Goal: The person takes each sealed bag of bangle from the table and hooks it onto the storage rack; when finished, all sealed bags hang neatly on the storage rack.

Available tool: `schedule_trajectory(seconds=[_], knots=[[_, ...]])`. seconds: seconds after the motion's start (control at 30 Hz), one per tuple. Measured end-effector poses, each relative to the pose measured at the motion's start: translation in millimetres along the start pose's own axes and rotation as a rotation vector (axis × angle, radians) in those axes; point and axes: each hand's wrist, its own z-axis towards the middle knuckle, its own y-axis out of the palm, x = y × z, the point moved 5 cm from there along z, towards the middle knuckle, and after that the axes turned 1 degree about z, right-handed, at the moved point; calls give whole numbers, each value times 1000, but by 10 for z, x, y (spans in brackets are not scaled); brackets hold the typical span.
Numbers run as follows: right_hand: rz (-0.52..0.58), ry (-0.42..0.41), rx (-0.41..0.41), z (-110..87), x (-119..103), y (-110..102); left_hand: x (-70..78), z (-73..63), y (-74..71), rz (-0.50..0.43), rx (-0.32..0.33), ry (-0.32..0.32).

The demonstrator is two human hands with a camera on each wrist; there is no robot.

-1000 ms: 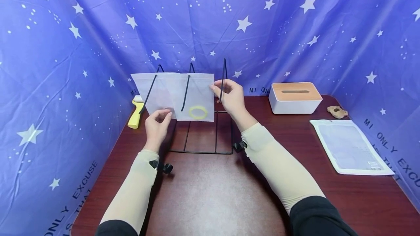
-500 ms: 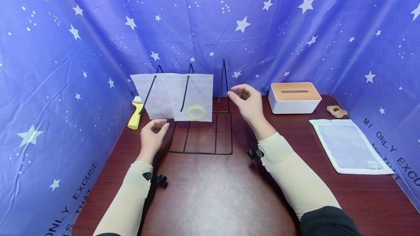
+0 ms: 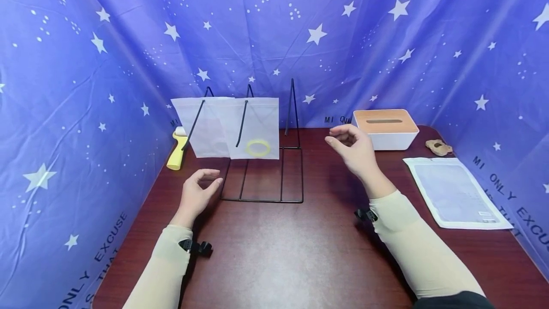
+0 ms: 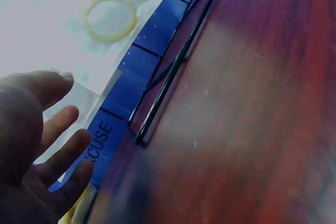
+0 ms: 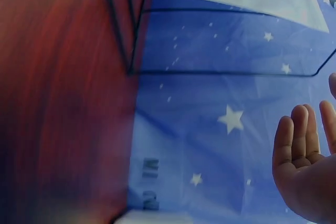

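Two frosted zip bags hang side by side and overlapping on a black wire rack (image 3: 262, 200). Through the right bag (image 3: 261, 120) shows a yellow ring (image 3: 258, 148); the left bag (image 3: 208, 130) has a faint pinkish content that I cannot make out. My left hand (image 3: 198, 194) is below and in front of the left bag, apart from it, fingers loosely bent around nothing. To the right of the rack my right hand (image 3: 353, 151) hovers above the table, also holding nothing, its fingers relaxed in the right wrist view.
A yellow-handled roller (image 3: 176, 152) lies left of the rack. At the right are a white tissue box with a wooden lid (image 3: 385, 130), a small brown object (image 3: 439, 147) and a flat white-edged pouch (image 3: 459, 192). A starry blue curtain (image 3: 274, 27) encloses the table.
Both hands have let go of the right-hand bag area: my right hand has moved right, away from the rack, and my left hand has dropped lower. The bags stay hanging.
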Motion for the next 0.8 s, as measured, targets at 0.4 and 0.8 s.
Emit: schedule_trajectory(seconds=[0.4,0.8], knots=[[-310,4,-2,-302,484,-678,-112,-155,8,115,-107,16],[-541,106,-81,-581,717,-1354,-122,-164,-6,180,-127,25]])
